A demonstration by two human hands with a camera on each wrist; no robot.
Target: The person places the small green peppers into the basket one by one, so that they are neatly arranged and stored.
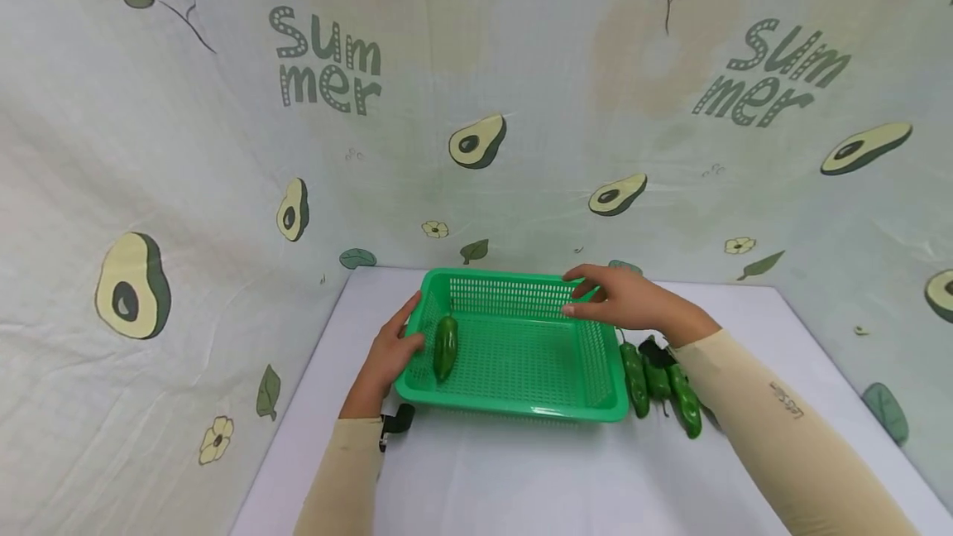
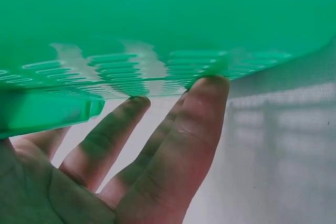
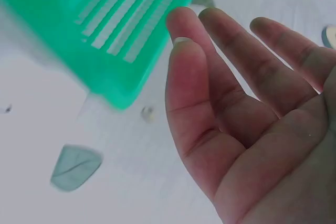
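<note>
My left hand [image 1: 389, 351] grips the left rim of a green plastic basket [image 1: 514, 413], thumb over the edge. In the left wrist view, its fingers [image 2: 178, 145] reach under the rim against the slotted outer wall. Inside the basket, a glossy green pepper [image 1: 445, 347] lies lengthwise near the left wall. Over the basket's back right corner hovers my right hand [image 1: 625, 298], holding nothing. The right wrist view shows its fingers [image 3: 257, 72] loosely bent and apart from the basket [image 3: 123, 95].
Several green peppers [image 1: 687, 404] lie on the white table [image 1: 514, 486] just right of the basket, partly hidden by the right forearm. A printed cloth [image 1: 536, 48] hangs behind and along both sides of the table.
</note>
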